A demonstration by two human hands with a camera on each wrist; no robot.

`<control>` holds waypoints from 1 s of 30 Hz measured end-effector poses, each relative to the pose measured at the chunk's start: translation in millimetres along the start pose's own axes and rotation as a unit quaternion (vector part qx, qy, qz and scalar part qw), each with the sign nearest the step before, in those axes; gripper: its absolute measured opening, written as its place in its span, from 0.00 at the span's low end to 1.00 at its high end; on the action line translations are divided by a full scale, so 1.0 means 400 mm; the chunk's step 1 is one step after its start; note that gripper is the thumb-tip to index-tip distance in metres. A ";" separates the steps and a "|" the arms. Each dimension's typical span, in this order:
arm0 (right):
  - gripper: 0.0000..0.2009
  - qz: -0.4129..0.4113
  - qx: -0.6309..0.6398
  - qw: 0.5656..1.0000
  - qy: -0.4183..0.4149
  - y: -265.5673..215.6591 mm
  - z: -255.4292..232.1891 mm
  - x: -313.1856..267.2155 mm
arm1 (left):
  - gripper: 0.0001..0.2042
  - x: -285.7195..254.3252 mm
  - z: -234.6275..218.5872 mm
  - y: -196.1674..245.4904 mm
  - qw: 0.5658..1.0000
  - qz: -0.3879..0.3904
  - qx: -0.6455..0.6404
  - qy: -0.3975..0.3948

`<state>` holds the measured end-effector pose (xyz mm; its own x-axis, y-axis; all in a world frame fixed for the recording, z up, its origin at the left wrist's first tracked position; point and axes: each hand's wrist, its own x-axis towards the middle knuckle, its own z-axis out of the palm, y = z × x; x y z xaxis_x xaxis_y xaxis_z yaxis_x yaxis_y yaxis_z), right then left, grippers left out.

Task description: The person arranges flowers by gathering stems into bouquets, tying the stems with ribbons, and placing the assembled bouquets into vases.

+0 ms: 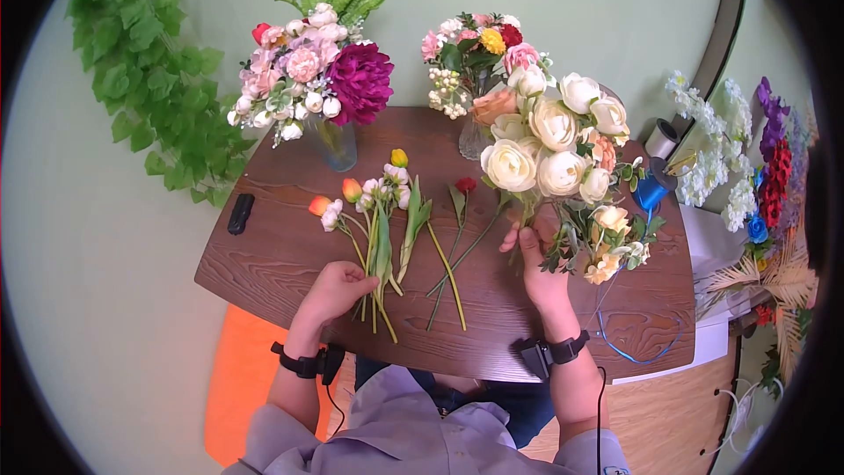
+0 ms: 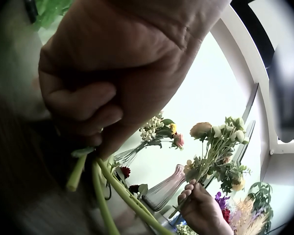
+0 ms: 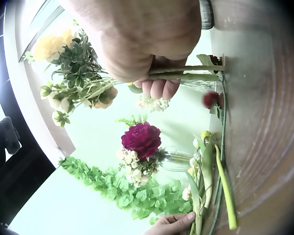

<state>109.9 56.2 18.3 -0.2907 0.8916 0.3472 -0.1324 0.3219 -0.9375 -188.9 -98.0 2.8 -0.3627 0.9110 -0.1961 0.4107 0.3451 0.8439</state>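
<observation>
My right hand (image 1: 538,262) grips the stems of a large bouquet of cream and peach blooms (image 1: 556,136) over the table's right part. In the right wrist view its curled fingers (image 3: 159,89) wrap the stems, whose ends stick out past them. My left hand (image 1: 338,290) pinches green stems of the tulip bunch (image 1: 378,237) lying on the table. Seen from the left wrist, the left hand (image 2: 112,63) has curled fingers, with a stem end (image 2: 76,174) just below them. Loose stems with a red flower (image 1: 465,185) lie between the hands.
Two glass vases of flowers, one (image 1: 338,148) at the back left and one (image 1: 473,139) at the back middle, stand on the table (image 1: 264,242). A black object (image 1: 240,214) lies at the left edge. Blue ribbon (image 1: 651,192) and a white spool (image 1: 661,139) are at the right.
</observation>
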 end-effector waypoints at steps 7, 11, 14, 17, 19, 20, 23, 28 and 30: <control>0.12 -0.005 0.013 1.000 0.004 0.003 -0.004 0.000 | 0.10 -0.002 -0.024 0.006 0.995 -0.062 -0.082 -0.008; 0.12 -0.014 0.000 1.000 -0.011 -0.008 -0.005 -0.001 | 0.08 0.022 -0.013 -0.009 0.999 0.004 0.018 0.027; 0.12 -0.014 0.008 1.000 -0.017 0.000 -0.004 -0.005 | 0.12 0.048 -0.009 0.016 0.991 0.013 0.120 0.049; 0.12 -0.001 0.030 0.999 -0.012 0.006 -0.005 -0.001 | 0.13 0.075 -0.004 0.025 0.987 -0.028 0.159 -0.001; 0.11 -0.010 0.028 0.999 -0.020 0.004 -0.005 -0.002 | 0.10 0.083 -0.010 0.006 0.995 -0.046 0.091 -0.015; 0.11 -0.013 0.029 0.999 -0.016 0.002 -0.005 0.000 | 0.10 0.076 -0.013 0.014 0.995 -0.043 0.094 -0.015; 0.10 -0.012 0.013 1.000 -0.022 -0.008 -0.005 -0.006 | 0.08 0.042 -0.025 0.042 1.000 0.000 -0.002 0.012; 0.10 -0.020 0.012 0.999 -0.030 -0.004 -0.003 -0.009 | 0.08 -0.043 -0.031 0.127 0.987 0.129 0.042 0.084; 0.09 -0.023 0.057 0.998 -0.035 -0.014 0.004 -0.014 | 0.08 -0.066 -0.012 0.186 0.979 0.166 0.056 0.109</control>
<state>110.6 48.9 21.6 -0.3461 0.8516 0.3936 -0.2518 0.3198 -0.9134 -152.7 -97.5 72.9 -0.3588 0.9117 0.2004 0.6206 0.0726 0.7807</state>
